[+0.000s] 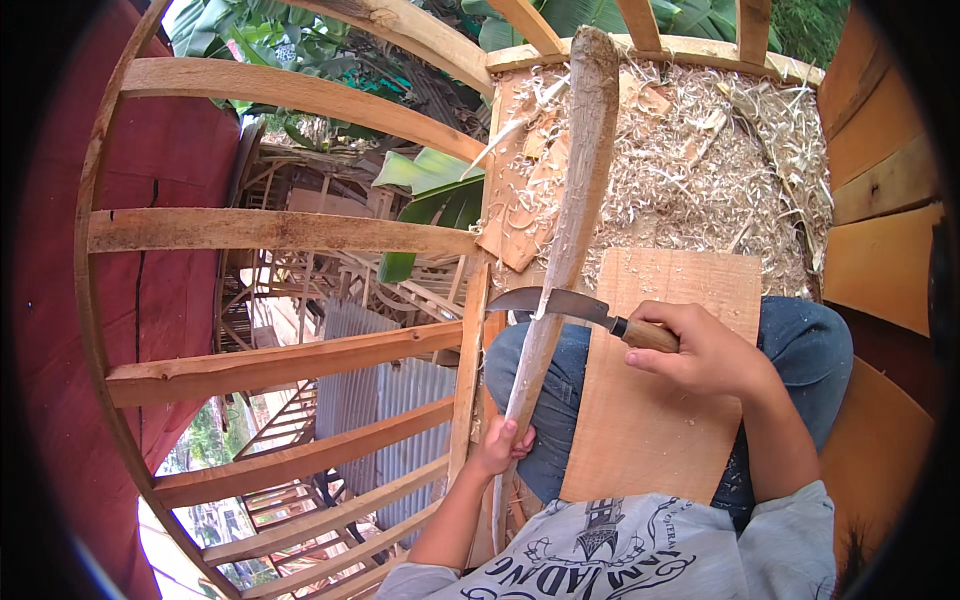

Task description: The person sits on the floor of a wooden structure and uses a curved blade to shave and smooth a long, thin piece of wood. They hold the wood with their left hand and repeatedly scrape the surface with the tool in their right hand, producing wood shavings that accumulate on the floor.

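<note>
A long, slightly bent wooden pole (580, 180) slants from the far middle down toward my left side. My left hand (502, 446) is wrapped round its lower, paler part. In my right hand (693, 349) is a sickle (570, 303) with a dark curved blade, gripped by its wooden handle. The blade lies across the pole, touching it, and a small pale curl of wood shows at the edge. A flat wooden board (670, 370) rests over my lap, below my right hand.
Wood shavings (690, 170) cover the floor ahead, with loose flat wood pieces (540, 190) among them. A slatted wooden railing (280, 230) runs along the left, and a plank wall (885, 220) stands at the right. Corrugated metal sheets (350, 360) and banana leaves (435, 185) lie beyond the railing.
</note>
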Available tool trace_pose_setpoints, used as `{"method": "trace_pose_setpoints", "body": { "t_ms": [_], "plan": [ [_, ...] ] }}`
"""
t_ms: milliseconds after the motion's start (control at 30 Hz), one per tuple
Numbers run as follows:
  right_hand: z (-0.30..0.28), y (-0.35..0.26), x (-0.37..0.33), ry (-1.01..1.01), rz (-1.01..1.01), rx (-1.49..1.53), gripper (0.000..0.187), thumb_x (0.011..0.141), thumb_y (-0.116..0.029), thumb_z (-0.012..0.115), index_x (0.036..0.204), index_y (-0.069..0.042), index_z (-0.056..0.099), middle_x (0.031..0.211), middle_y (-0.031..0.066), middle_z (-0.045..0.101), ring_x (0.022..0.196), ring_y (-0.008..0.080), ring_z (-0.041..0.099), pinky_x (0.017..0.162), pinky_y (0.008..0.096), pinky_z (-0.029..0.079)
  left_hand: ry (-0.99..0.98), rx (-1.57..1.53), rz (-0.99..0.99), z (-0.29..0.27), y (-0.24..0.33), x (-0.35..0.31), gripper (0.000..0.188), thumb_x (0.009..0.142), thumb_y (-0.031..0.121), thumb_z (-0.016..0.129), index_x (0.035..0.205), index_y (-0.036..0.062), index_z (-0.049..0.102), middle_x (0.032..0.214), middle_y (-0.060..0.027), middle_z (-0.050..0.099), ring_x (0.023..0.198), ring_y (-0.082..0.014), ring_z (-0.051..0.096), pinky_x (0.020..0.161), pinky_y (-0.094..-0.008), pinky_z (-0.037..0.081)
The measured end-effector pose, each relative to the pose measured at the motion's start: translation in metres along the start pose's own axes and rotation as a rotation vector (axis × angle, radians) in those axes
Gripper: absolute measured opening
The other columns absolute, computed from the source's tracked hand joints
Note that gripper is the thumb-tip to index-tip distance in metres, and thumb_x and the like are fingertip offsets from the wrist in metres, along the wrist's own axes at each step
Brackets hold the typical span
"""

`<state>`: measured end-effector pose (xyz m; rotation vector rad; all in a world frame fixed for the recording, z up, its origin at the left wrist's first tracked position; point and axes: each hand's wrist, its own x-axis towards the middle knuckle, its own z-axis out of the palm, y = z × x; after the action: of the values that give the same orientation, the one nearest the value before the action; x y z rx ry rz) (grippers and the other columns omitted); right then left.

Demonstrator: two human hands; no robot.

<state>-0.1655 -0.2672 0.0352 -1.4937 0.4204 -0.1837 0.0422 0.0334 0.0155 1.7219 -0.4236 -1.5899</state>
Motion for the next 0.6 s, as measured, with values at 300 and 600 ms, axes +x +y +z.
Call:
{"method": "trace_pose_setpoints", "body": {
  "t_ms": [300,600],
  "plan": [
    [0.019,0.004,0.003,0.222,0.038,-0.354,0.03,0.082,-0.032,0.066,0.096,-0.006,0.06,0.068,0.0214,0.06,0.068,0.0394,0.061,0.061,0.044,0.048,0.005,-0.047,-0.024,0.001,0.0,0.001,0.071,0.084,0.073,0.039,0.067,0.0039,0.045,0.056,0.0018,0.033,0.048,-0.0074,0.03,0.043,-0.0222,0.024],
    [0.019,0.008,-0.001,-0.332,0.061,-0.213,0.033,0.084,-0.031,0.063,0.097,0.0,0.062,0.081,0.0222,0.064,0.077,0.0386,0.061,0.068,0.0415,0.046,0.013,-0.032,0.016,0.0,-0.006,0.003,0.068,0.085,0.069,0.045,0.067,0.003,0.047,0.056,0.0013,0.034,0.049,-0.0075,0.032,0.044,-0.022,0.025]
  ]
}}
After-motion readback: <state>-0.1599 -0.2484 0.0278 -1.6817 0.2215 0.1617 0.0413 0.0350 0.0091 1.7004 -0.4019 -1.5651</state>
